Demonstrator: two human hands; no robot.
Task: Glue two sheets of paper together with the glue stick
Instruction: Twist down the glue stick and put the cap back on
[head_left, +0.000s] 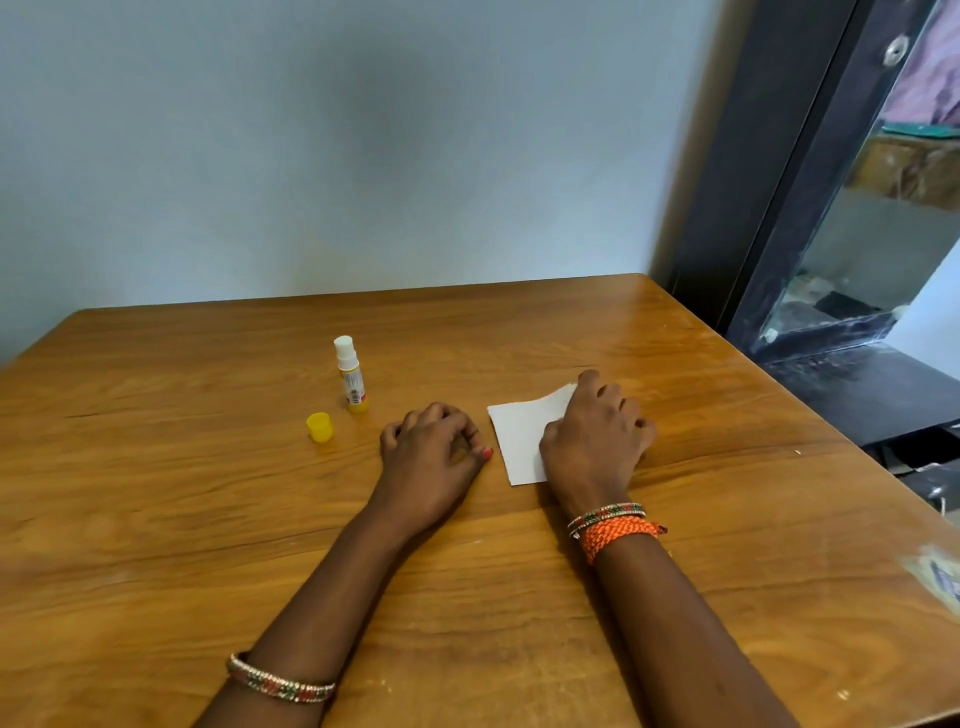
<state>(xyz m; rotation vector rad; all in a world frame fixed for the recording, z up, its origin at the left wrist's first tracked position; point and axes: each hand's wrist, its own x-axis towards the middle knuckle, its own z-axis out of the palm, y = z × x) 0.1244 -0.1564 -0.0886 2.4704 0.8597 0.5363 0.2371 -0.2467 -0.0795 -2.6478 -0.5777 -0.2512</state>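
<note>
While your right hand lies flat over the white paper, its fingers spread loosely across the sheet's right part, you cannot tell from the head view whether one sheet or two lie there. That paper sits on the wooden bench, right of centre, with its far corner lifted a little beside your fingertips. Your left hand rests on the bench just beside the paper's left edge, fingers curled inward and holding nothing. Further left, the glue stick stands upright and uncapped, its white tip exposed. Its yellow cap sits near it on the bench, closer to you. Beaded bangles and an orange thread band circle your right wrist; another bangle sits on your left forearm.
</note>
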